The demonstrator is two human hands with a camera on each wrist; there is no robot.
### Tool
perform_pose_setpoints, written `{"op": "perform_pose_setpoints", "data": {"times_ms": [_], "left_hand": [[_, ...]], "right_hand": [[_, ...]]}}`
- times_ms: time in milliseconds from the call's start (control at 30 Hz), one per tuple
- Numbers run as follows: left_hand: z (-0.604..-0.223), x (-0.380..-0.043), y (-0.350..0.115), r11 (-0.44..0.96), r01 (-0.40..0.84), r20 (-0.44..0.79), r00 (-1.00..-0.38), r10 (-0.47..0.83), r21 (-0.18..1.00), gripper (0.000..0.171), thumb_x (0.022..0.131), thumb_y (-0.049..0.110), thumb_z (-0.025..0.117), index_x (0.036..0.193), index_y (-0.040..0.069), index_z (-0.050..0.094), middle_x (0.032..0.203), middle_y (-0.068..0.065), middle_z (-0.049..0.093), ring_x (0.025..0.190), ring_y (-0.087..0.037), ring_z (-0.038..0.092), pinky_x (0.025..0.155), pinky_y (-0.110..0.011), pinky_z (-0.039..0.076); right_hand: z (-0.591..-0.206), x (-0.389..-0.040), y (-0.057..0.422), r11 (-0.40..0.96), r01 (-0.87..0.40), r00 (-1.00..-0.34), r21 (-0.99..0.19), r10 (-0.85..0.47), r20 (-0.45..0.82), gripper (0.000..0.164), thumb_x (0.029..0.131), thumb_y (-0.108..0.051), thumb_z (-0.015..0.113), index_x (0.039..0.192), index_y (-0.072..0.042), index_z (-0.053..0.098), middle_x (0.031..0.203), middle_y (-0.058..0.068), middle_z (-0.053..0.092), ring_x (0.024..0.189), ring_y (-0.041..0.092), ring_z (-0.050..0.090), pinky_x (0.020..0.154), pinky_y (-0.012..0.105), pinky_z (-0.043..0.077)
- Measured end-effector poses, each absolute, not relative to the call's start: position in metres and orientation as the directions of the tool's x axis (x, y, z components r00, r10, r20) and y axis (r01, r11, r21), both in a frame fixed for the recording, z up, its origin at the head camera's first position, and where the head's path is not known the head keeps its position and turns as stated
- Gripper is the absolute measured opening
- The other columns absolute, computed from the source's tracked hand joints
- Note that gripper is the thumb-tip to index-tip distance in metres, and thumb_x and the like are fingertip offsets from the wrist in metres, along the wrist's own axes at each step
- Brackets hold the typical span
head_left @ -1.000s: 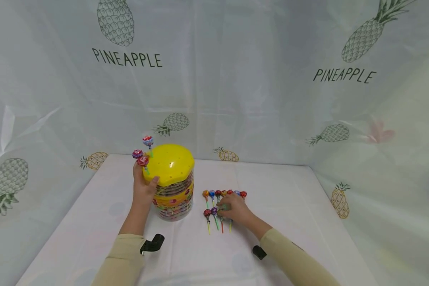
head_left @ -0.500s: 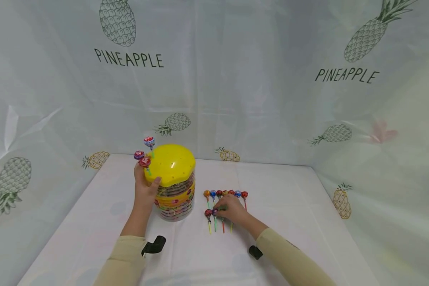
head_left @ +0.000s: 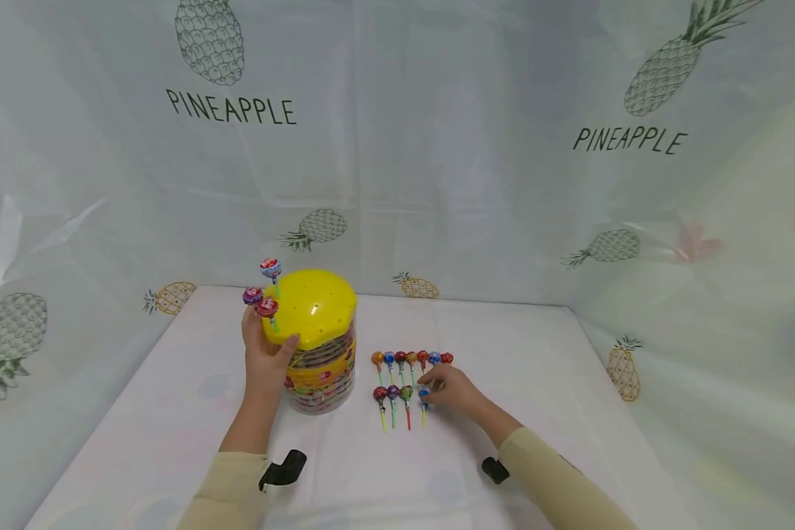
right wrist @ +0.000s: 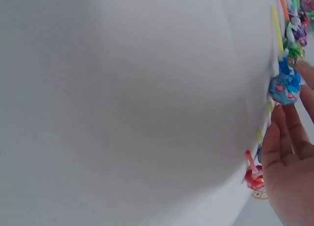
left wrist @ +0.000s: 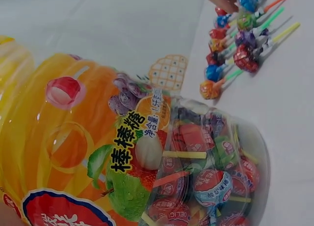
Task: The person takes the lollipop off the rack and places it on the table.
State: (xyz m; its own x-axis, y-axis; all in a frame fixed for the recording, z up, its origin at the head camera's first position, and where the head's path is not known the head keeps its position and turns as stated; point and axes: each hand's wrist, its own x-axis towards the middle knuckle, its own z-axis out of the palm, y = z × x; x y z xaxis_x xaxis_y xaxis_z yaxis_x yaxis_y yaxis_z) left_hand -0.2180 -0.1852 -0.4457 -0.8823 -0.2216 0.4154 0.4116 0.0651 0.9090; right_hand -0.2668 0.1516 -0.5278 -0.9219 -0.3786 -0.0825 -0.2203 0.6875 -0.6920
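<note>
A clear candy jar (head_left: 322, 375) of lollipops with a yellow lid (head_left: 314, 309) stands upright at the left. My left hand (head_left: 265, 361) grips its upper left side, thumb by the lid's rim. Three lollipops stand up from holes in the lid, a red one (head_left: 267, 308) among them. My right hand (head_left: 456, 392) pinches a blue lollipop (right wrist: 284, 86) by its wrapped head at the right end of the front row; its yellow stick points toward me. Left of it lie a green lollipop (head_left: 406, 394), a purple lollipop (head_left: 393, 393) and a red lollipop (head_left: 380, 394).
Behind the front row lies a back row of several lollipops, an orange lollipop (head_left: 377, 358) at its left end. All rest on the white tablecloth (head_left: 517, 353). A pineapple-print curtain (head_left: 464, 184) hangs behind the table. More lollipops fill the jar (left wrist: 211, 187).
My right hand has gone from the green lollipop to the purple one, then right to the blue one. The purple lollipop's stick now lies straighter. My left hand has stayed on the jar.
</note>
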Motion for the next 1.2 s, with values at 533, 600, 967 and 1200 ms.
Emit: {"op": "perform_pose_setpoints", "data": {"times_ms": [533,600,967,1200], "left_hand": [[-0.419,-0.180,-0.159,0.130,0.435,0.454,-0.842,-0.292,0.891,0.072,0.094,0.010,0.064,0.154,0.022,0.026,0.154,0.005,0.008,0.131,-0.016,0.031,0.104,-0.017,0.036],[-0.418,-0.177,-0.155,0.179,0.440,0.475,-0.820,-0.319,0.880,0.070,0.094,0.009,0.065,0.153,0.019,0.028,0.154,0.004,0.009,0.134,-0.015,0.025,0.107,-0.019,0.033],[-0.428,-0.173,-0.154,0.263,0.415,0.488,-0.791,-0.368,0.871,0.072,0.089,0.009,0.071,0.151,0.016,0.035,0.155,0.001,0.011,0.139,-0.018,0.009,0.115,-0.049,0.019],[-0.420,-0.172,-0.171,0.297,0.375,0.463,-0.823,-0.330,0.878,0.071,0.084,0.003,0.073,0.147,0.006,0.039,0.153,-0.006,0.020,0.142,-0.022,0.016,0.116,-0.052,0.015]], "right_hand": [[-0.538,-0.266,0.149,0.654,-0.220,-0.923,-0.724,-0.380,-0.063,0.019,0.082,-0.006,0.078,0.100,-0.011,0.074,0.093,-0.002,0.062,0.081,0.014,0.057,0.069,0.029,0.053],[-0.537,-0.266,0.148,0.649,-0.218,-0.923,-0.729,-0.380,-0.062,0.019,0.082,-0.006,0.078,0.100,-0.010,0.074,0.094,-0.001,0.062,0.082,0.015,0.057,0.070,0.030,0.053],[-0.538,-0.265,0.148,0.625,-0.207,-0.922,-0.752,-0.383,-0.064,0.023,0.082,-0.008,0.078,0.104,-0.009,0.073,0.092,-0.001,0.061,0.082,0.016,0.056,0.070,0.031,0.052],[-0.515,-0.261,0.148,0.589,-0.248,-0.934,-0.769,-0.357,0.028,0.025,0.084,-0.004,0.075,0.109,-0.004,0.071,0.104,0.007,0.063,0.092,0.023,0.058,0.075,0.034,0.052]]}}
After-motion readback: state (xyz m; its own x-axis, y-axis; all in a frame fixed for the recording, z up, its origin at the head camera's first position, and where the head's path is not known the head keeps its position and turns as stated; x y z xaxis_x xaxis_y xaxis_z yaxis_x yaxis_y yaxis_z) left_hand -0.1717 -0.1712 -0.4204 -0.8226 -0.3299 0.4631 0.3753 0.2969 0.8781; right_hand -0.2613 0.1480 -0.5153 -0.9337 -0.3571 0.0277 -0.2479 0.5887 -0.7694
